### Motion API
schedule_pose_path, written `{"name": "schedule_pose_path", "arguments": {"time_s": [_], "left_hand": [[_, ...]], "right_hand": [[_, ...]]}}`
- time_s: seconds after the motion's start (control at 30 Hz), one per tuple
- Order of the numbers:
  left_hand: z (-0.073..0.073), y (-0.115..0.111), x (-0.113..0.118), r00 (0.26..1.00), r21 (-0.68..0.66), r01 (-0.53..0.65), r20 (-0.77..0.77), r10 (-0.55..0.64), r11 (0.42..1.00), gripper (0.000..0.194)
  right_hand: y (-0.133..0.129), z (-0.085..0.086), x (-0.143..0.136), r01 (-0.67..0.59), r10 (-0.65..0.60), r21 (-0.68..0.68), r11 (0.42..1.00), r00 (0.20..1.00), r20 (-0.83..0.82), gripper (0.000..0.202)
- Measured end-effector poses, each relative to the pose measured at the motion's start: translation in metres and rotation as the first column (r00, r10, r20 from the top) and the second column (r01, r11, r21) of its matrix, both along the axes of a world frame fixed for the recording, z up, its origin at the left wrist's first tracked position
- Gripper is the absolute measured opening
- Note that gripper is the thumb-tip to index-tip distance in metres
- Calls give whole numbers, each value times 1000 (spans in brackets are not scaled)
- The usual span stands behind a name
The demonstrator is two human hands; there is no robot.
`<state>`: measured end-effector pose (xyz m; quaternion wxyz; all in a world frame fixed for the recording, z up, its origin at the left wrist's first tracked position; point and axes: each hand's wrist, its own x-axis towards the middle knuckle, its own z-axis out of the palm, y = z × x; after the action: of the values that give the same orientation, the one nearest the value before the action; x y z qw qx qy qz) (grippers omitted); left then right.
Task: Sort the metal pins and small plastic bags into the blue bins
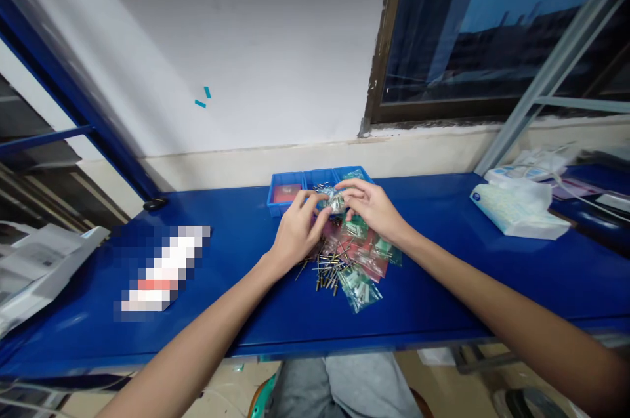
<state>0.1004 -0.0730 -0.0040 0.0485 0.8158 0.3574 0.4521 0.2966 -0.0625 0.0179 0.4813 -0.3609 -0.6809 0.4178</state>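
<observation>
My left hand (pixel 296 229) and my right hand (pixel 375 209) meet over the middle of the table, fingers bent and closed on a small clear plastic bag (pixel 336 202) with small pale parts in it. Beneath them lies a pile of small bags, among them a red bag (pixel 375 263) and a greenish bag (pixel 361 290) holding white pieces. Loose thin metal pins with thicker ends, like pop rivets (pixel 329 268), are heaped at the pile's near left. Just behind my hands stand blue bins (pixel 280 208); the left one has something red inside, the others hold small bags.
A blue tabletop (pixel 443 300) runs along the wall. To the right sit a tissue pack (pixel 522 211) and cables. On the left are a blurred-out item (pixel 170 267), white packaging (pixel 44 267) and a black mouse-like object (pixel 155 204). Metal posts rise at both sides.
</observation>
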Motion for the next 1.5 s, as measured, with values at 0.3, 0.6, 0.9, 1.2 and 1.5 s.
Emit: {"name": "schedule_pose_path", "arguments": {"time_s": [0.3, 0.6, 0.9, 1.2, 1.5], "left_hand": [[3, -6, 1, 994, -65, 15, -109, -22, 998, 24], [4, 4, -5, 995, 16, -89, -49, 89, 996, 31], [6, 14, -17, 967, -7, -151, -209, 147, 988, 22], [2, 23, -16, 881, -100, -109, -471, 49, 989, 29], [-6, 31, -8, 856, -185, -187, -513, 67, 965, 22]], "right_hand": [[5, -5, 0, 24, -33, 84, 996, 993, 112, 17], [27, 9, 32, 423, -511, 396, 815, 847, 147, 17], [66, -16, 60, 332, -691, 655, 679, 588, 419, 30], [27, -8, 28, 50, -550, 695, 717, 652, 521, 28], [-11, -11, -10, -173, -466, 602, 780, 482, 742, 25]]}}
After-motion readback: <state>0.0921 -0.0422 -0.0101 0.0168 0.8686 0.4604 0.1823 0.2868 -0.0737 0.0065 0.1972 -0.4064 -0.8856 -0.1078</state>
